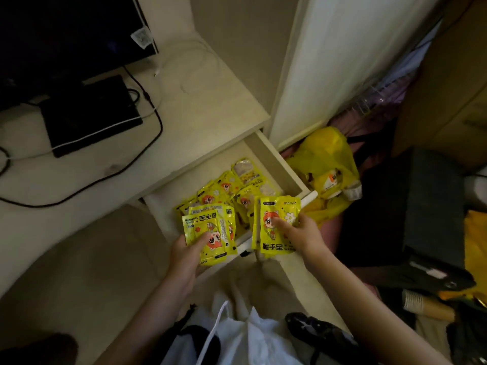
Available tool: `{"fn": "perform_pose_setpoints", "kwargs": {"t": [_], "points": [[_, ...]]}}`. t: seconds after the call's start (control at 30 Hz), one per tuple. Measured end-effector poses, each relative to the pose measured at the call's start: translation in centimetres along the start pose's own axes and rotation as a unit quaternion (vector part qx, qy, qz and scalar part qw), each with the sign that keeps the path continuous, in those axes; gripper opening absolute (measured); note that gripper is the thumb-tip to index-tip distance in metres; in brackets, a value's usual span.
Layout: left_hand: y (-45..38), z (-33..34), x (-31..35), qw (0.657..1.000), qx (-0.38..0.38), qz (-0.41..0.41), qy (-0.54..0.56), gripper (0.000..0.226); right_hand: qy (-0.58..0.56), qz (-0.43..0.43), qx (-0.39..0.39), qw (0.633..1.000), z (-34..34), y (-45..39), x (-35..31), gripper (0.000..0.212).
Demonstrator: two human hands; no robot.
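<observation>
An open cream drawer [276, 159] under the desk holds several yellow hand-warmer packets [232, 188] with a red cartoon figure. My left hand [184, 259] grips a small stack of these packets [205, 233] at the drawer's front left, thumb on top. My right hand [300, 233] holds another stack of packets [276, 222] upright at the drawer's front right corner, thumb pressed on the front packet.
The cream desk top [197, 106] carries a black monitor [66, 30], a black flat device [89, 114] and cables. A yellow plastic bag [329, 164] lies right of the drawer. A white bag [247, 338] sits below my arms. Dark clutter and a paper cup [419, 304] fill the right.
</observation>
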State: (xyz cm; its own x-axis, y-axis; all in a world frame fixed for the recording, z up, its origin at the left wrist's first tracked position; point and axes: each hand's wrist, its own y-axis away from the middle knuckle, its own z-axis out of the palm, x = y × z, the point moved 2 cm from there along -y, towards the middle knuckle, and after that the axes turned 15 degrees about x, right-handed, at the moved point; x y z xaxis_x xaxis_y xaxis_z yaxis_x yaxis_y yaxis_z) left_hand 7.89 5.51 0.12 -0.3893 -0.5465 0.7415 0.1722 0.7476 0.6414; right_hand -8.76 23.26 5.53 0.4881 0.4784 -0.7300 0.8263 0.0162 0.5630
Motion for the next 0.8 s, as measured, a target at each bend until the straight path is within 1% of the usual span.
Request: {"fn": "perform_pose_setpoints", "kwargs": {"t": [0.1, 0.23, 0.33, 0.4, 0.47, 0.53, 0.63, 0.73, 0.8], "points": [[-1.2, 1.1, 0.0, 0.999, 0.04, -0.01, 0.001, 0.016, 0.04, -0.003, -0.043, 0.998, 1.1, -3.0, -1.6, 0.026], [-2.0, 1.9, -0.8, 0.993, 0.112, -0.039, -0.015, 0.038, 0.1, -0.021, -0.102, 0.99, 2.6, -6.7, -3.5, 0.029], [-2.2, 2.3, -1.5, 0.984, 0.166, -0.065, 0.0, 0.038, 0.155, -0.033, -0.158, 0.975, 4.2, -8.8, -4.3, 0.025], [-2.5, 2.5, -1.8, 0.978, 0.196, -0.072, 0.012, 0.038, 0.185, -0.039, -0.194, 0.962, 5.7, -9.9, -4.5, 0.033], [-2.7, 2.7, -1.9, 0.977, 0.2, -0.077, 0.014, 0.035, 0.204, -0.042, -0.221, 0.953, 7.2, -10.7, -4.6, 0.039], [-3.2, 2.8, -2.1, 0.976, 0.202, -0.085, 0.014, 0.029, 0.227, -0.051, -0.236, 0.944, 8.9, -11.4, -4.4, 0.037], [-4.2, 2.9, -2.2, 0.976, 0.201, -0.079, -0.019, 0.023, 0.278, -0.065, -0.233, 0.93, 11.0, -12.5, -3.6, 0.039], [-5.2, 3.0, -2.4, 0.979, 0.18, -0.071, -0.07, 0.025, 0.319, -0.066, -0.22, 0.92, 12.0, -13.2, -3.0, 0.029], [-5.9, 2.9, -2.7, 0.978, 0.174, -0.081, -0.082, 0.025, 0.335, -0.062, -0.213, 0.916, 12.4, -13.7, -2.5, 0.028]]}}
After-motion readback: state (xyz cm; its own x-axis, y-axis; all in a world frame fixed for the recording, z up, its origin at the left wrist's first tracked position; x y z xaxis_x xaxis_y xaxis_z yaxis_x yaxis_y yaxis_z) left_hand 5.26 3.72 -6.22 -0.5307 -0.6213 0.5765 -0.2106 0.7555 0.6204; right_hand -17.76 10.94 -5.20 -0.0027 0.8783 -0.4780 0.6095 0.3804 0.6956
